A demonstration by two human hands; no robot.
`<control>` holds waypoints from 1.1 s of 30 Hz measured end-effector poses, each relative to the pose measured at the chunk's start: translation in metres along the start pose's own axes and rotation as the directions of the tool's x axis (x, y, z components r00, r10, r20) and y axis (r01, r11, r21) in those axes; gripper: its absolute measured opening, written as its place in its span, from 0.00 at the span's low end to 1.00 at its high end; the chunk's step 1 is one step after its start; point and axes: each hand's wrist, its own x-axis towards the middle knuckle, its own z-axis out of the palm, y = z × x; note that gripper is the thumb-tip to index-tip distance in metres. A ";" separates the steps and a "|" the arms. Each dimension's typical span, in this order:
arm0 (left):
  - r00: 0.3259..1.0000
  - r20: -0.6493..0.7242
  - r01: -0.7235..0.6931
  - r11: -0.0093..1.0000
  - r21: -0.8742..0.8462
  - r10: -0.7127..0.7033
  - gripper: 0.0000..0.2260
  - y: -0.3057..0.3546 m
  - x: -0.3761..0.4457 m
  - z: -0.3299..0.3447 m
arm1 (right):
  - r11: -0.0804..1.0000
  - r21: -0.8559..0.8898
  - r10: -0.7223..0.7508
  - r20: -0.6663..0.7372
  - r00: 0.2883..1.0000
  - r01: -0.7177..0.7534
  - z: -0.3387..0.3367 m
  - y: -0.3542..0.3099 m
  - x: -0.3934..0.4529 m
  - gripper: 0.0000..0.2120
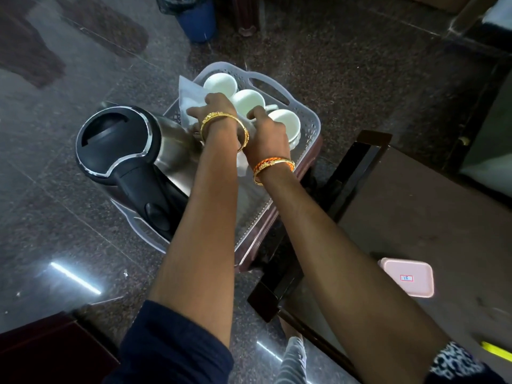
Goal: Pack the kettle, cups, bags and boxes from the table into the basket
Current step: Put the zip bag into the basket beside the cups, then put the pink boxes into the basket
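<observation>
A clear perforated plastic basket (310, 117) sits on a dark stool below me. A steel kettle (119, 145) with a black lid and handle stands in its left half. Three white cups (221, 83) stand in a row along the far right side. My left hand (213, 109) grips a white translucent bag (191, 98) between the kettle and the cups. My right hand (266, 134) is closed on the same bag beside the nearest cup (286, 121); its fingertips are partly hidden.
A table (415, 212) with a dark frame stands to the right, with a pink lidded box (407, 277) on it. A yellow object (496, 349) shows at the right edge. A blue bin (196, 18) stands on the granite floor beyond.
</observation>
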 end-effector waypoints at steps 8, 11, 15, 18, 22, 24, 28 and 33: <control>0.799 -0.202 -0.565 0.822 0.070 0.566 0.12 -0.044 -0.077 -0.011 | 0.979 0.165 -0.049 -0.368 0.928 0.117 -0.033 0.033 -0.039 0.14; 0.681 -0.110 -0.719 0.690 0.086 0.724 0.10 -0.076 -0.113 -0.003 | 0.974 0.193 0.007 -0.563 0.827 0.123 -0.053 0.062 -0.066 0.18; 0.655 0.080 -0.751 0.659 -0.034 0.751 0.13 -0.126 -0.166 0.014 | 0.974 0.225 0.142 -0.689 0.711 0.023 -0.079 0.113 -0.117 0.20; 0.631 0.280 -0.755 0.655 0.009 0.723 0.15 -0.174 -0.211 0.032 | 0.960 0.241 0.277 -0.721 0.635 -0.145 -0.101 0.161 -0.160 0.20; 0.562 0.503 -0.810 0.561 0.172 0.657 0.10 -0.242 -0.265 0.054 | 0.911 0.281 0.408 -0.711 0.573 -0.301 -0.126 0.225 -0.222 0.20; 0.535 0.572 -0.828 0.521 0.208 0.621 0.08 -0.269 -0.288 0.063 | 0.890 0.301 0.449 -0.712 0.541 -0.342 -0.139 0.251 -0.253 0.19; 0.476 0.730 -0.846 0.481 0.229 0.490 0.06 -0.312 -0.337 0.075 | 0.814 0.342 0.549 -0.717 0.429 -0.471 -0.170 0.291 -0.314 0.18; 0.366 0.919 -0.839 0.479 0.259 0.145 0.06 -0.363 -0.421 0.104 | 0.677 0.484 0.656 -0.738 0.158 -0.554 -0.232 0.346 -0.397 0.09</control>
